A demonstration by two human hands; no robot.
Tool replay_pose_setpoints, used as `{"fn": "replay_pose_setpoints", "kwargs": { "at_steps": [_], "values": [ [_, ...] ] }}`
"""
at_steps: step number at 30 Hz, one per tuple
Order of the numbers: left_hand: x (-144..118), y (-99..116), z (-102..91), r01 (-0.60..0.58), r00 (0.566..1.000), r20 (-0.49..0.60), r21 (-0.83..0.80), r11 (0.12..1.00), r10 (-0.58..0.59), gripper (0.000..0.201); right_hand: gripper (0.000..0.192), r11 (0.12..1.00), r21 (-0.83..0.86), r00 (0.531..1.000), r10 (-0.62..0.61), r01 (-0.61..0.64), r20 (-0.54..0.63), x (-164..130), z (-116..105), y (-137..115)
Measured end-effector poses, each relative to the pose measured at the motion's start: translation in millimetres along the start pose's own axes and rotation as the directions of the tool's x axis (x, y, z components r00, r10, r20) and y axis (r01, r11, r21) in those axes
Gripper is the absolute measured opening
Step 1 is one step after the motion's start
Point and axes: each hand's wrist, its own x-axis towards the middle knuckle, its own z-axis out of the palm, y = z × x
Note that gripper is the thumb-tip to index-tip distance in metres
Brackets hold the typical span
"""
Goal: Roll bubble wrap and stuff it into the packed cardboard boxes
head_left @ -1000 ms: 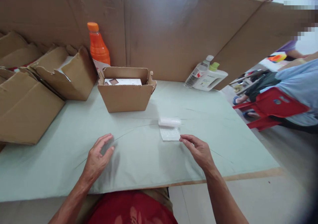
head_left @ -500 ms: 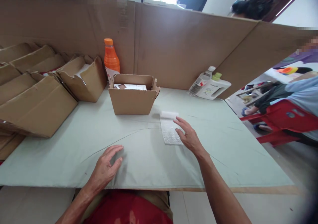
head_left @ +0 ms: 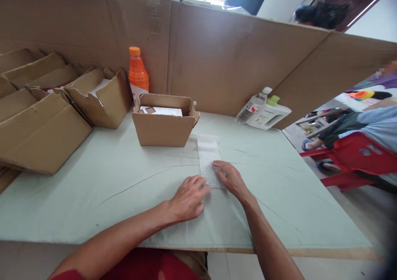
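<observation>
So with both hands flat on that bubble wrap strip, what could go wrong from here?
The bubble wrap strip is held only at its near end by the left hand and right hand; its far end may curl back up. That end lies close to the open cardboard box, so it could catch on it.

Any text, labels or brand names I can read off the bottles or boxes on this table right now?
None can be read.
White jug: dark print on its label, too small and blurred.
Clear bottle: red and white label, unreadable.
Orange bottle: no legible label.
White item in the open box: brown picture patches, no readable words.
Cardboard wall: faint marks, illegible.
</observation>
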Motion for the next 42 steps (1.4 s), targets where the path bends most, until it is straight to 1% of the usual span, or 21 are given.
{"fn": "replay_pose_setpoints", "kwargs": {
  "at_steps": [2, 4, 6, 8, 11, 16, 20, 22, 25, 26, 29, 31, 34, 36, 38, 40, 42],
  "values": [
    [18, -2, 12.1, -0.027, 0.999, 0.025, 0.08, 0.996, 0.025, 0.043, 0.032, 1.0, -0.001, 1.0, -0.005, 0.005, 0.004, -4, 1, 3],
    [31, -4, 20.6, -0.031, 0.999, 0.02, 0.145, 0.989, 0.029, 0.033, 0.031, 1.0, -0.002, 1.0, -0.009, 0.009, 0.007, -6, 2, 5],
    [40, -6, 25.5, -0.029, 1.0, 0.019, 0.182, 0.983, 0.026, 0.018, 0.03, 1.0, -0.003, 1.0, -0.013, 0.013, 0.007, -7, 3, 7],
    [46, -8, 28.1, -0.028, 0.999, 0.026, 0.199, 0.98, 0.023, 0.009, 0.03, 1.0, -0.004, 1.0, -0.019, 0.019, 0.001, -7, 4, 8],
    [49, -13, 30.0, -0.033, 0.999, 0.036, 0.222, 0.975, 0.026, 0.008, 0.031, 1.0, -0.012, 0.999, -0.027, 0.027, -0.017, -5, 3, 9],
    [46, -18, 30.4, -0.034, 0.998, 0.052, 0.242, 0.97, 0.022, 0.01, 0.03, 0.997, -0.057, 0.997, -0.049, 0.046, -0.053, 0, -4, 7],
    [41, -15, 26.5, -0.027, 0.998, 0.068, 0.249, 0.968, 0.01, 0.012, 0.032, 0.99, -0.128, 0.995, -0.068, 0.059, -0.068, 17, -9, 2],
    [37, -12, 22.6, -0.033, 0.997, 0.082, 0.247, 0.969, 0.013, 0.01, 0.035, 0.984, -0.165, 0.995, -0.077, 0.066, -0.061, 30, -8, -2],
    [25, -8, 14.1, -0.053, 0.993, 0.111, 0.236, 0.97, 0.027, 0.005, 0.04, 0.976, -0.2, 0.995, -0.095, 0.089, -0.025, 46, -2, -7],
    [19, -7, 10.6, -0.059, 0.992, 0.118, 0.233, 0.971, 0.032, 0.004, 0.039, 0.974, -0.204, 0.995, -0.101, 0.097, -0.01, 50, 1, -9],
    [-2, -5, -1.4, -0.063, 0.987, 0.156, 0.212, 0.975, 0.03, 0.002, 0.025, 0.976, -0.192, 0.994, -0.104, 0.105, 0.016, 54, 8, -12],
    [-17, -4, -9.5, -0.048, 0.98, 0.2, 0.177, 0.983, 0.012, 0.002, 0.021, 0.982, -0.171, 0.996, -0.086, 0.086, 0.004, 55, 7, -13],
    [-39, -4, -18.9, -0.005, 0.968, 0.25, 0.103, 0.995, -0.021, 0.005, 0.021, 0.989, -0.138, 0.998, -0.048, 0.043, -0.035, 63, -5, -11],
    [-51, -2, -22.1, 0.026, 0.964, 0.263, 0.049, 0.998, -0.038, 0.007, 0.021, 0.992, -0.127, 0.998, -0.028, 0.022, -0.049, 76, -13, -9],
    [-60, 0, -22.7, 0.052, 0.963, 0.267, -0.006, 0.999, -0.049, 0.009, 0.02, 0.992, -0.128, 0.999, -0.008, 0.001, -0.049, 95, -16, -7],
    [-66, 1, -21.9, 0.07, 0.963, 0.266, -0.058, 0.996, -0.052, 0.012, 0.019, 0.99, -0.137, 0.999, 0.015, -0.021, -0.044, 115, -10, -5],
    [-70, 2, -20.7, 0.081, 0.963, 0.265, -0.099, 0.992, -0.052, 0.013, 0.018, 0.988, -0.147, 0.998, 0.04, -0.045, -0.04, 133, 4, -4]
  ]
}}
